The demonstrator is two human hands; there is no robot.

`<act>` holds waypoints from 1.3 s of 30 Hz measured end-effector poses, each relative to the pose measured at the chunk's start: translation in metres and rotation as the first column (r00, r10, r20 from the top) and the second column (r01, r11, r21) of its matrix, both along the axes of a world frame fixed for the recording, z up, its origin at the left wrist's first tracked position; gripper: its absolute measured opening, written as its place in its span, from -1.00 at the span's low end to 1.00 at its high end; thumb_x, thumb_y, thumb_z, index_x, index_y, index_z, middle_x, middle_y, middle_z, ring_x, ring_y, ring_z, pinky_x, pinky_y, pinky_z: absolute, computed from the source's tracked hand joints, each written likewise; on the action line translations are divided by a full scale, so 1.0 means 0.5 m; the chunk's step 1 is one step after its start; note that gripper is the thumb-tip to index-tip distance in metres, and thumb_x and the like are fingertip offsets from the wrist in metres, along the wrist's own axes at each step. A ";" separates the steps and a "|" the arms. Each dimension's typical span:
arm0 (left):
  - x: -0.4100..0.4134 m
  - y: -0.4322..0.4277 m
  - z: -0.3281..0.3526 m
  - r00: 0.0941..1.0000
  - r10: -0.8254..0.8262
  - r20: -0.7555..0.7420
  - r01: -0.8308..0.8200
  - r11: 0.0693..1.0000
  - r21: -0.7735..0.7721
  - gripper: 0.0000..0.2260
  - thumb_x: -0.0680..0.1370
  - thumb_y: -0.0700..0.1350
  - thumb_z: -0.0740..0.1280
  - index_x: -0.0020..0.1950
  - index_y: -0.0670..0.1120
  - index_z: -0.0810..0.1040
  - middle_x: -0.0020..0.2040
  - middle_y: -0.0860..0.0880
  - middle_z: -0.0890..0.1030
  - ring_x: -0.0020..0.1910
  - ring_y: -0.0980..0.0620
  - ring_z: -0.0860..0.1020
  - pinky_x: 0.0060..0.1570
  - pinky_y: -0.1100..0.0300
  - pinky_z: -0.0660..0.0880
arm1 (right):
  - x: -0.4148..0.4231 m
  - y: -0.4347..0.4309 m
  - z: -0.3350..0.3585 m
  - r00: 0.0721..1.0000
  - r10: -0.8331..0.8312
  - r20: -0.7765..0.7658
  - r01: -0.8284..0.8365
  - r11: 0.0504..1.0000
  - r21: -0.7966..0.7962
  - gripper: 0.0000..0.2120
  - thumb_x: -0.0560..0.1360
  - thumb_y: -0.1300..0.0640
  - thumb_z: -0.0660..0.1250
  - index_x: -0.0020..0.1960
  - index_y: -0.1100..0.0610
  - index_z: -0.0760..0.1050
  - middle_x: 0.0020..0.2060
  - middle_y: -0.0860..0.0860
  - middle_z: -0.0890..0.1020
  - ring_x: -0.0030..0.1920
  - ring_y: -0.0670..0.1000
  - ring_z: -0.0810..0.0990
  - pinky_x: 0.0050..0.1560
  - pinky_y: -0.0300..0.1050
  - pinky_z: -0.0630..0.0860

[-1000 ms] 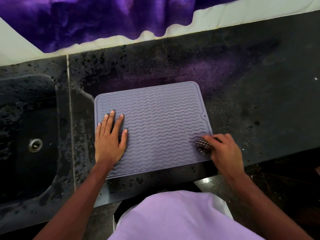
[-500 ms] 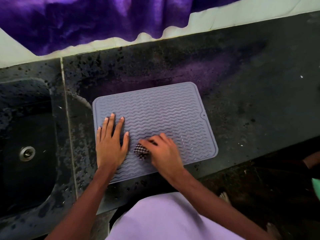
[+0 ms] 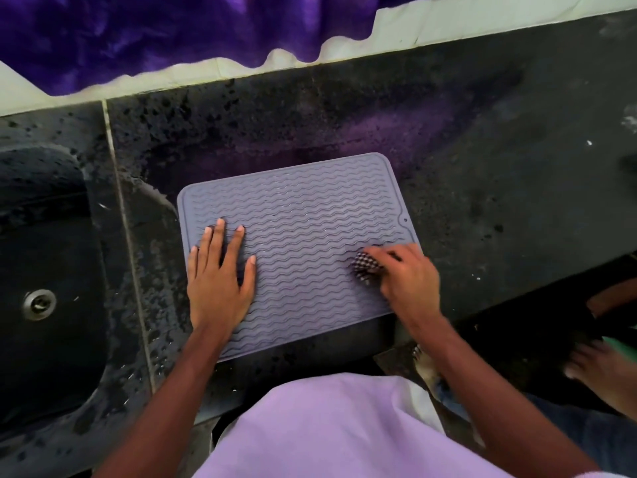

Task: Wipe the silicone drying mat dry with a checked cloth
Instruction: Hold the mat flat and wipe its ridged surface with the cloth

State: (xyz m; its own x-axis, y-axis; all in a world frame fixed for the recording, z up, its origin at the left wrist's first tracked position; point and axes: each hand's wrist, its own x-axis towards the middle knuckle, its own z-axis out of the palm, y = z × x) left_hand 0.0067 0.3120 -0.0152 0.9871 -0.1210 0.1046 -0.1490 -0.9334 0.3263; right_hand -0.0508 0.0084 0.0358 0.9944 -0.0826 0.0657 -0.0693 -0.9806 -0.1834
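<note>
A dark stone counter (image 3: 482,167), speckled and wet-looking, runs across the view, with a pale wall strip behind it and a purple cloth (image 3: 155,32) hanging over that strip. The silicone drying mat (image 3: 303,215), grey-lilac with wavy ridges, lies flat on the counter near its front edge. A sunken black sink (image 3: 44,257) with a round metal drain (image 3: 39,304) sits to the left of the mat, past a pale joint line in the stone. A purple tint shows on the counter just behind the mat. The left hand (image 3: 220,281) lies palm-down on the mat's left part, its fingers (image 3: 238,243) straight and slightly spread, thumb out to the side, all touching the ridges. The right hand (image 3: 410,277) is at the mat's right edge, fingers curled and closed around a bunched checked cloth (image 3: 367,267), which pokes out leftward from the fist and presses on the mat. Below the mat a lilac garment (image 3: 327,426) fills the foreground. To the right of the mat, beyond the counter's front edge, another person's bare foot (image 3: 599,370) shows, blurred, on a dark floor.
</note>
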 end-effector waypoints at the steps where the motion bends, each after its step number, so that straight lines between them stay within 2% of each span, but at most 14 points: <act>1: 0.000 0.000 0.000 1.000 0.004 0.003 -0.004 1.000 -0.001 -0.47 0.67 0.15 0.08 0.61 -0.01 0.31 0.65 -0.07 0.19 0.63 -0.10 0.15 0.59 -0.08 0.05 | 0.002 -0.025 0.003 0.999 -0.039 -0.004 0.039 0.999 -0.018 -0.56 0.34 0.18 0.20 0.14 -0.07 0.60 -0.10 -0.05 0.62 -0.08 0.12 0.51 -0.25 0.01 0.50; 5: 0.001 -0.001 -0.001 1.000 0.004 0.019 -0.004 1.000 -0.002 -0.48 0.67 0.13 0.10 0.61 -0.02 0.32 0.65 -0.08 0.20 0.63 -0.10 0.15 0.59 -0.09 0.06 | 0.011 -0.093 0.023 0.985 -0.171 -0.035 0.168 0.984 -0.064 -0.54 0.33 0.29 0.34 0.18 -0.03 0.59 -0.09 0.03 0.64 -0.07 0.16 0.48 -0.24 -0.03 0.41; 7: 0.002 -0.002 -0.001 1.000 0.004 0.020 -0.004 1.000 -0.005 -0.48 0.67 0.13 0.10 0.60 -0.03 0.32 0.64 -0.08 0.21 0.63 -0.11 0.15 0.59 -0.10 0.07 | 0.016 -0.096 0.031 0.982 -0.191 -0.009 0.191 0.982 -0.007 -0.52 0.33 0.33 0.36 0.20 0.00 0.58 -0.07 0.05 0.64 -0.06 0.15 0.47 -0.20 -0.02 0.39; 9: 0.001 -0.003 -0.001 1.000 0.010 0.027 -0.010 1.000 -0.012 -0.49 0.67 0.13 0.11 0.60 -0.03 0.33 0.64 -0.08 0.22 0.63 -0.11 0.16 0.59 -0.11 0.08 | 0.021 -0.075 0.038 0.993 -0.113 0.040 0.107 0.987 0.123 -0.51 0.33 0.35 0.37 0.21 0.01 0.58 -0.05 0.02 0.64 -0.05 0.11 0.46 -0.15 -0.01 0.43; 12: 0.001 -0.005 0.000 0.999 0.016 0.034 -0.015 1.000 -0.013 -0.49 0.68 0.12 0.13 0.59 -0.03 0.34 0.64 -0.08 0.23 0.63 -0.10 0.17 0.59 -0.10 0.09 | 0.029 -0.004 0.037 0.990 0.111 0.090 -0.131 0.958 0.254 -0.55 0.35 0.32 0.43 0.20 0.04 0.60 -0.03 -0.02 0.64 -0.03 0.05 0.48 -0.04 -0.06 0.44; 14: 0.000 -0.005 0.000 0.999 0.018 0.032 -0.017 1.000 -0.016 -0.50 0.67 0.12 0.14 0.59 -0.03 0.34 0.64 -0.07 0.22 0.63 -0.10 0.17 0.59 -0.09 0.08 | 0.024 0.061 0.029 0.968 0.236 0.079 -0.249 0.935 0.253 -0.53 0.32 0.33 0.42 0.19 0.02 0.60 -0.06 -0.03 0.63 -0.06 0.09 0.49 -0.07 0.02 0.45; 17: 0.000 -0.006 0.001 0.999 0.018 0.035 -0.017 1.000 -0.015 -0.50 0.68 0.11 0.16 0.59 -0.02 0.34 0.64 -0.06 0.22 0.63 -0.09 0.16 0.59 -0.09 0.08 | -0.005 0.135 0.005 0.919 0.393 0.024 -0.390 0.899 0.199 -0.51 0.29 0.30 0.40 0.17 -0.04 0.58 -0.07 -0.03 0.61 -0.04 0.11 0.49 -0.11 -0.01 0.43; 19: 0.000 -0.006 0.000 0.999 0.016 0.036 -0.016 1.000 -0.009 -0.51 0.68 0.11 0.16 0.59 -0.01 0.34 0.64 -0.05 0.22 0.63 -0.08 0.16 0.59 -0.10 0.09 | -0.025 0.147 -0.008 0.903 0.429 -0.020 -0.420 0.891 0.172 -0.51 0.28 0.29 0.39 0.15 -0.06 0.57 -0.05 -0.03 0.60 0.00 0.12 0.49 -0.12 -0.01 0.42; 28: -0.001 -0.008 0.001 0.999 0.022 0.036 -0.022 1.000 -0.006 -0.51 0.68 0.11 0.14 0.60 0.00 0.33 0.65 -0.04 0.21 0.63 -0.07 0.16 0.58 -0.13 0.12 | -0.031 -0.016 -0.004 0.955 0.295 -0.024 -0.290 0.949 0.121 -0.47 0.24 0.32 0.37 0.13 -0.08 0.59 -0.06 -0.07 0.61 -0.04 0.12 0.52 -0.17 -0.01 0.46; 33: -0.001 -0.010 -0.001 0.999 0.020 0.029 -0.021 1.000 0.019 -0.51 0.69 0.11 0.12 0.61 0.00 0.31 0.65 -0.05 0.20 0.63 -0.08 0.15 0.57 -0.16 0.13 | -0.030 -0.147 -0.001 0.988 0.141 -0.057 -0.137 0.989 0.058 -0.47 0.22 0.37 0.42 0.13 -0.02 0.62 -0.07 -0.03 0.64 -0.09 0.15 0.50 -0.24 0.01 0.51; 36: -0.001 -0.011 -0.001 1.000 0.018 0.015 -0.019 0.999 0.032 -0.50 0.69 0.11 0.11 0.61 0.00 0.29 0.66 -0.05 0.18 0.64 -0.08 0.13 0.58 -0.15 0.10 | -0.024 -0.166 0.010 0.993 0.027 -0.111 -0.022 0.998 0.051 -0.49 0.25 0.33 0.46 0.13 -0.06 0.62 -0.10 0.00 0.64 -0.09 0.14 0.48 -0.25 0.02 0.52; 39: -0.002 -0.013 -0.001 1.000 0.020 0.007 -0.021 0.999 0.042 -0.50 0.69 0.11 0.10 0.62 0.00 0.27 0.66 -0.05 0.17 0.64 -0.08 0.11 0.59 -0.15 0.09 | -0.023 -0.132 0.022 0.996 0.000 -0.093 0.010 0.994 0.109 -0.49 0.27 0.34 0.39 0.14 -0.07 0.61 -0.09 0.00 0.64 -0.08 0.12 0.45 -0.21 0.00 0.50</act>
State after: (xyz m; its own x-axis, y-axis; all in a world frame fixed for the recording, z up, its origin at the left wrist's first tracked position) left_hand 0.0059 0.3057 -0.0157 0.9887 -0.1052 0.1066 -0.1318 -0.9494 0.2853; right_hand -0.0624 -0.0577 0.0468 0.9954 -0.0888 -0.0369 -0.0956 -0.9547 -0.2818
